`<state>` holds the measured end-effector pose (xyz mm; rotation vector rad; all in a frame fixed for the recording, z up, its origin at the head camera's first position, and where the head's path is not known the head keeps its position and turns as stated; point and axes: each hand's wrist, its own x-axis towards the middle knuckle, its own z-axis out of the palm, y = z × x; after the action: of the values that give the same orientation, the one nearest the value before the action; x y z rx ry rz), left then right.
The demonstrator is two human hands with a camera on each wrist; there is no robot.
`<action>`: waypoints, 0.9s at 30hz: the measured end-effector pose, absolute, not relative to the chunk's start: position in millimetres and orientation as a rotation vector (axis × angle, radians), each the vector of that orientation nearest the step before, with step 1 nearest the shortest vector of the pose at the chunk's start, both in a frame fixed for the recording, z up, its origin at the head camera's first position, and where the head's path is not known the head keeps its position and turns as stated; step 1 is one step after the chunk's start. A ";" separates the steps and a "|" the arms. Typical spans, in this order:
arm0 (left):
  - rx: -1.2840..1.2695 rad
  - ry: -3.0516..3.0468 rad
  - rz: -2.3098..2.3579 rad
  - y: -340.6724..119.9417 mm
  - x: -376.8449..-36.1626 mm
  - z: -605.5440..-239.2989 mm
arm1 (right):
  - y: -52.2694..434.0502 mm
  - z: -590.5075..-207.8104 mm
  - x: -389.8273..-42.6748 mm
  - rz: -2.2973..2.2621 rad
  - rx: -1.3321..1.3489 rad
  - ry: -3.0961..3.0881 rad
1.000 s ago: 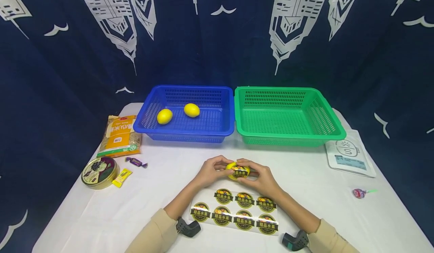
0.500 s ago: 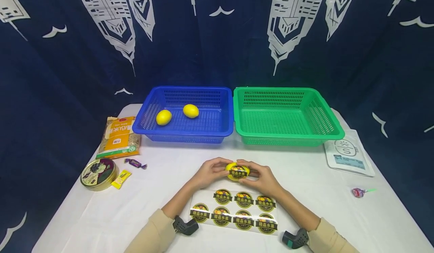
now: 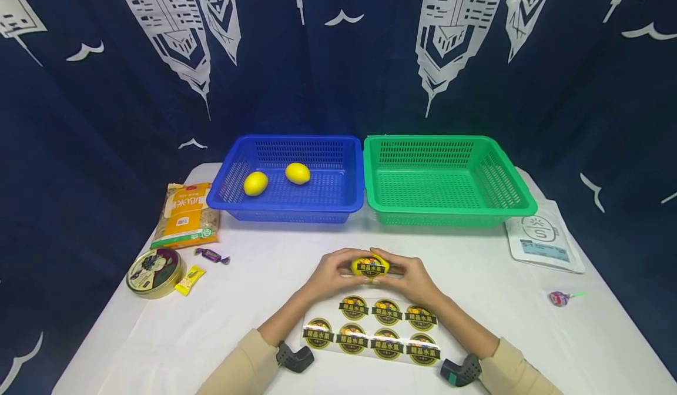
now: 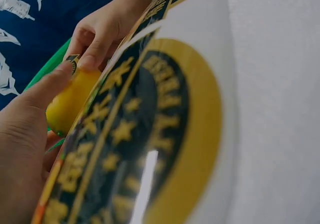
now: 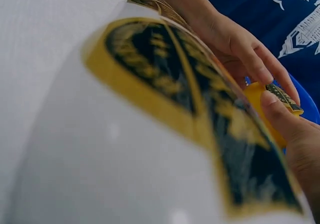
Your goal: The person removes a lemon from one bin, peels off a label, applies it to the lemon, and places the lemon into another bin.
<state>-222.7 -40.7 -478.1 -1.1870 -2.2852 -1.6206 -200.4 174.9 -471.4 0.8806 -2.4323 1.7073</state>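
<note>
Since the earlier frame the hands and the lemon (image 3: 371, 265) between them have shifted slightly right and nearer the sticker sheet (image 3: 372, 331), which has slid a little right too. The white table (image 3: 158, 336) carries, at its far edge, a blue basket (image 3: 338, 198) with two lemons and a green basket (image 3: 449, 210) to its right. Just beyond the sheet, the left hand (image 3: 332, 273) and right hand (image 3: 411, 277) grasp the labelled lemon from either end, its long axis running left to right, both equally near, thumbs pressing the sticker (image 3: 371, 264) on top.
</note>
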 end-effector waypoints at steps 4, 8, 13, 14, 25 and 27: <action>-1.164 -2.299 -1.521 -38.0 -230.6 -494.6 | 175.6 -472.3 -199.9 1.735 0.877 -2.437; -1.162 -2.313 -1.520 -37.8 -236.2 -505.8 | 176.9 -473.4 -199.3 1.756 0.846 -2.468; -1.194 -2.286 -1.539 -38.8 -238.3 -509.0 | 174.9 -473.1 -199.4 1.822 0.762 -2.482; -1.196 -2.283 -1.541 -39.1 -238.3 -508.9 | 173.9 -472.5 -199.6 1.842 0.738 -2.479; -1.223 -2.262 -1.483 -41.0 -237.7 -506.8 | 175.1 -465.8 -200.7 1.965 0.672 -2.526; -1.227 -2.262 -1.482 -41.4 -237.8 -506.6 | 176.9 -466.2 -201.4 1.960 0.690 -2.531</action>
<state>-237.8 -41.4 -506.6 -1.2265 -2.2622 -1.4821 -201.4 176.9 -466.2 0.6901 -2.5309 1.9596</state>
